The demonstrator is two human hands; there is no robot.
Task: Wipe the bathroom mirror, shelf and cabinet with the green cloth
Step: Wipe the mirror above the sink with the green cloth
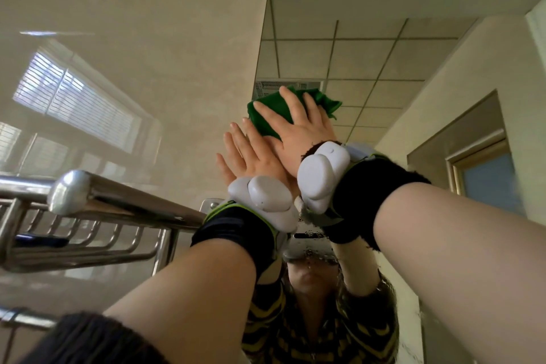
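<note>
High on mirror (369, 47): right hand (298, 130) spread flat, half-hiding green cloth (273, 102); left hand (251, 156) flat alongside.

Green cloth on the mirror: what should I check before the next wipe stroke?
1. Green cloth pinned by right hand: ok, straight fingers press it to the mirror.
2. Cloth spread flat: not ok, its right corner sticks out bunched.
3. Left hand helping on the cloth: cannot tell, it lies flat beside it.
4. Metal rack clear of the hands: ok, it sits lower left.
5. Lower mirror dry: not ok, droplets show below the hands.
</note>
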